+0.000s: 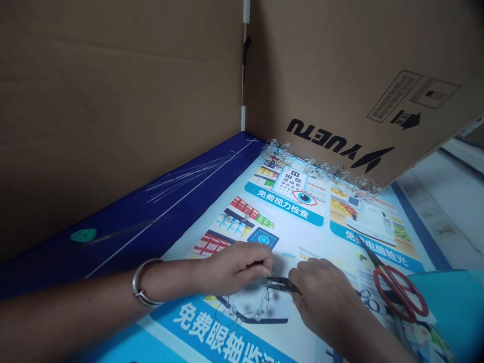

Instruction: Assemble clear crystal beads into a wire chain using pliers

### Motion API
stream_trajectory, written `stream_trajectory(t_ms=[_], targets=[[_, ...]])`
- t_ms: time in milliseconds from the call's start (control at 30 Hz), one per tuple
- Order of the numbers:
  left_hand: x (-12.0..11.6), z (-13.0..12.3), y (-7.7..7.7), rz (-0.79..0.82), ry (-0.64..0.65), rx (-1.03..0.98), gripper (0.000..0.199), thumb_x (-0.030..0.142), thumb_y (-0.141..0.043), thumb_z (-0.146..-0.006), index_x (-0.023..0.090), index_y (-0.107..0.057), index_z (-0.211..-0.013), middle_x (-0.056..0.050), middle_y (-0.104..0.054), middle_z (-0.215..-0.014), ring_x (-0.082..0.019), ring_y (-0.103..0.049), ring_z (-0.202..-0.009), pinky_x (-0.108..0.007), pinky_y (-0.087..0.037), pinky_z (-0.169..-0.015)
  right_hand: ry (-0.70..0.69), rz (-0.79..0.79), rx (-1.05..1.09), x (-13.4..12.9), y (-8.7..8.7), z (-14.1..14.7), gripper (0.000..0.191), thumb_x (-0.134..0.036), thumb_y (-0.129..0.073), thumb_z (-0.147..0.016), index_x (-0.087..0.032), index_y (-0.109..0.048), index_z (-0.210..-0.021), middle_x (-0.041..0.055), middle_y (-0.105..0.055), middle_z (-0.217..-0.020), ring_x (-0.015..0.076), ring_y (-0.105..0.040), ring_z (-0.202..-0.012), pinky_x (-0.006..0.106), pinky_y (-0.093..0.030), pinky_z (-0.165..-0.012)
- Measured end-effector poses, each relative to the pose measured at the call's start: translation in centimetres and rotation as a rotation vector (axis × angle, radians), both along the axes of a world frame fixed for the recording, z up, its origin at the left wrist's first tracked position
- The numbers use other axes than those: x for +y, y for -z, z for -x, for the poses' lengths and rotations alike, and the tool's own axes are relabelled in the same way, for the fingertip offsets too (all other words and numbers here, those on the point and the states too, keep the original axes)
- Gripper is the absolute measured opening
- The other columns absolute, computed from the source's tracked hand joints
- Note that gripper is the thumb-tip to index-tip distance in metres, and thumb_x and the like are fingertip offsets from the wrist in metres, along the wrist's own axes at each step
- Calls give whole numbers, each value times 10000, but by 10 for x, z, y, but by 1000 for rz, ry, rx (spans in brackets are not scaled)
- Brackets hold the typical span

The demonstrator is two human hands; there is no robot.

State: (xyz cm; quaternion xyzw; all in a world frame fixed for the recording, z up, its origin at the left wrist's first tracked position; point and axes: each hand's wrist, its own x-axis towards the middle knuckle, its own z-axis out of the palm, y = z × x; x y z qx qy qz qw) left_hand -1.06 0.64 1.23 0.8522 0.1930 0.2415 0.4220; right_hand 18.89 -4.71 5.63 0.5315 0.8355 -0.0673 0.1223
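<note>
Overall: two brown cardboard panels (113, 126) stand in a corner behind a navy board (124, 222) and a printed eye-care poster (291, 242); the poster runs forward from the corner, its back edge against the right panel.

Writing: "YUETU" and its logo (336, 141) are printed upside down on the right panel, near package marks with an arrow. On the poster, a blue banner under an eye chart (293, 182) reads 免费视力检查; the front banner begins 免费眼轴 and runs out of view, and a right-hand banner is partly hidden.

Surroundings: thin white scratches cross the navy board, with a teal blotch (83, 235) near its front edge. Clear bubble wrap (321, 169) lines the poster's back edge. Red-handled scissors (397, 292) lie on the poster, right of the hands, blades pointing back and left. A teal sheet (449, 307) fills the lower right corner.

Hands: together over the poster's front part. The right hand (325, 297) is closed around small black pliers (283, 285). The left hand (234, 269), with a metal bangle (145, 282) on its wrist, pinches at the pliers' nose; what it grips is hidden.

Pliers: long axis nearly level across the view, nose toward the left hand.

Below them: a thin eyeglass frame (262, 305), just under the pliers, over the poster.
</note>
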Motion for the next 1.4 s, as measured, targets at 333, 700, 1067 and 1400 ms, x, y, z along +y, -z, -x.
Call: stream_trajectory(t_ms=[333, 700, 1067, 1400], targets=[[-3, 0, -2, -79, -24, 52, 136, 229, -390, -876, 157, -461, -785, 20, -479, -676, -84, -417, -615, -194, -325, -585, -10, -54, 8, -4, 5, 1, 162, -156, -447, -773, -211, -576, -693, 18, -562, -673, 153, -461, -635, 305, -196, -584], [-4, -1, -1, -96, -27, 70, 133, 216, -382, -875, 163, -458, -779, 16, -488, -664, -89, -424, -607, -192, -324, -568, -42, -70, 5, -7, 8, 4, 177, -121, -425, -767, -206, -556, -683, 16, -560, -648, 153, -466, -604, 297, -187, -560], [-5, 0, 0, -142, -30, 50, 120, 218, -393, -867, 161, -464, -787, 9, -498, -676, -92, -433, -615, -195, -329, -570, -64, -45, 12, -6, 11, 3, 163, -120, -428, -761, -195, -549, -682, 14, -568, -651, 143, -473, -594, 282, -193, -542], [-4, -1, -2, -159, -70, 55, 133, 210, -397, -855, 158, -474, -759, 16, -497, -639, -85, -425, -580, -197, -327, -552, -46, -76, -14, -9, 13, 7, 147, -78, -440, -722, -179, -544, -701, 29, -560, -664, 150, -478, -620, 284, -223, -577]])
